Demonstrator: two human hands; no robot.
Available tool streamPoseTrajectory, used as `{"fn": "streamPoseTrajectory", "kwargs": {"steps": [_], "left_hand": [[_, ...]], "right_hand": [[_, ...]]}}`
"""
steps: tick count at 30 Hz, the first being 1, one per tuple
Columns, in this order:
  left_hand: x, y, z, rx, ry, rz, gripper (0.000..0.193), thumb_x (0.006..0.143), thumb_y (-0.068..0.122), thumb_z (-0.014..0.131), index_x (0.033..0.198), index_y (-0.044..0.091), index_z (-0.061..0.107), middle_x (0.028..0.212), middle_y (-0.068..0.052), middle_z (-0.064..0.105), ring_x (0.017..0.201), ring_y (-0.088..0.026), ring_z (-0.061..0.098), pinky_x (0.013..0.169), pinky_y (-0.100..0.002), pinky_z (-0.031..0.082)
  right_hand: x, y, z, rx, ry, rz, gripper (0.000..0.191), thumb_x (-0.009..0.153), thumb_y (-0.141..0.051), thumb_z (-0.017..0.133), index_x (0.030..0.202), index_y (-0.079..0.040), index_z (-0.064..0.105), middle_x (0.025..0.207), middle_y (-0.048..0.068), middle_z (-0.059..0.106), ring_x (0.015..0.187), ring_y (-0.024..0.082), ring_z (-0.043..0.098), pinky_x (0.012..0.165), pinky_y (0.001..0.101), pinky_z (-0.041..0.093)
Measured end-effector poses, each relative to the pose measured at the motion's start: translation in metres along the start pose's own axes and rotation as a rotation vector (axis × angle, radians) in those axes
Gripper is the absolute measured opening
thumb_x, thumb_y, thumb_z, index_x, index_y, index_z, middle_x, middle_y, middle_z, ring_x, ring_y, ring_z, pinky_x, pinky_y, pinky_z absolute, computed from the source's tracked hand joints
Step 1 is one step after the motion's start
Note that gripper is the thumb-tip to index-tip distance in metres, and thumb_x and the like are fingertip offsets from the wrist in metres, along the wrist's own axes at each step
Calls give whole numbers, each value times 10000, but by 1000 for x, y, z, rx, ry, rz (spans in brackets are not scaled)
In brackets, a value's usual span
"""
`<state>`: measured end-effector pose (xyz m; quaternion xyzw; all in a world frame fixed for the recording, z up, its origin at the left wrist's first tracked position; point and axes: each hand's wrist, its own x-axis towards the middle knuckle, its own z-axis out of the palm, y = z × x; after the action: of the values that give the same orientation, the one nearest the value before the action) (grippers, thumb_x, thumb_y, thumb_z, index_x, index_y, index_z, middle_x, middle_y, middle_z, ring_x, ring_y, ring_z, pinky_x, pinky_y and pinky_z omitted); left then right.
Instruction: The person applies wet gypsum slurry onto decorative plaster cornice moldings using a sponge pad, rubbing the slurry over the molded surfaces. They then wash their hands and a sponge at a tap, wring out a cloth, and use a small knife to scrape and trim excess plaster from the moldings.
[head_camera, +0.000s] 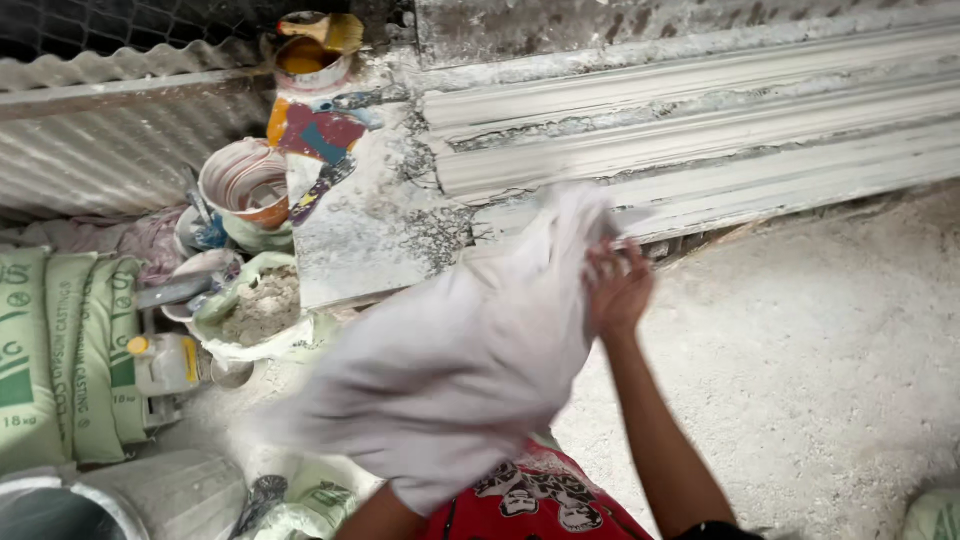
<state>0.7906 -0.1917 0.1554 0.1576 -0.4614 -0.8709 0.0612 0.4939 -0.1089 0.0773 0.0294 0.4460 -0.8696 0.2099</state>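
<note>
White cloth sack (450, 370), blurred, is gripped at its two o'clock edge by the right hand (617, 288); the left hand is hidden beneath it.

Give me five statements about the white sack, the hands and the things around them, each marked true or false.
1. The right hand grips the top end of the white sack. True.
2. The white sack lies flat on the floor. False: it is held up in the air.
3. Green and white bags are stacked at the left. True.
4. The moulded white strips stand upright. False: they lie lengthwise.
5. The left hand is plainly seen open. False: the sack hides it.
</note>
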Motion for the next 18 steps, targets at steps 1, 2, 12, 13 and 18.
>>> {"fn": "streamPoseTrajectory", "kwargs": {"steps": [1, 2, 12, 13, 18], "left_hand": [[6, -8, 16, -4, -8, -21, 289, 921, 181, 583, 1000, 14, 805, 820, -99, 732, 695, -216, 608, 636, -360, 501], [9, -14, 27, -12, -6, -38, 286, 923, 178, 583, 1001, 15, 803, 821, -98, 728, 695, -216, 604, 635, -360, 497], [35, -36, 46, -35, 209, -151, 253, 935, 151, 582, 1013, 24, 786, 835, -91, 684, 691, -217, 558, 623, -363, 457], [39, -31, 42, -53, 273, -151, 250, 936, 148, 582, 1015, 25, 785, 836, -90, 680, 690, -217, 553, 622, -363, 454], [53, -4, 11, -135, 467, -185, 235, 942, 135, 582, 1021, 29, 776, 843, -87, 658, 688, -218, 530, 616, -365, 434]], "right_hand": [[-11, 24, -4, -2, -4, -15, 530, 1018, -489, 381, 1415, -146, 453, 1183, 127, 612, 1083, 291, 594, 878, 444, 497], [-21, 41, -8, -6, -10, -25, 441, 1056, -403, 449, 1402, -129, 449, 1166, 113, 598, 1020, 253, 580, 831, 419, 487], [-70, 102, -2, -410, -96, 47, 249, 1070, -107, 540, 1281, 25, 545, 1123, 160, 660, 953, 232, 617, 874, 390, 542], [-71, 100, -3, -301, -33, 158, 300, 1062, -121, 532, 1318, 33, 505, 1154, 193, 653, 969, 259, 596, 885, 414, 517], [-112, 102, -16, -180, -345, 566, 680, 1057, -480, 303, 1542, -11, 393, 1519, 156, 510, 1389, 275, 482, 1170, 391, 368]]}}
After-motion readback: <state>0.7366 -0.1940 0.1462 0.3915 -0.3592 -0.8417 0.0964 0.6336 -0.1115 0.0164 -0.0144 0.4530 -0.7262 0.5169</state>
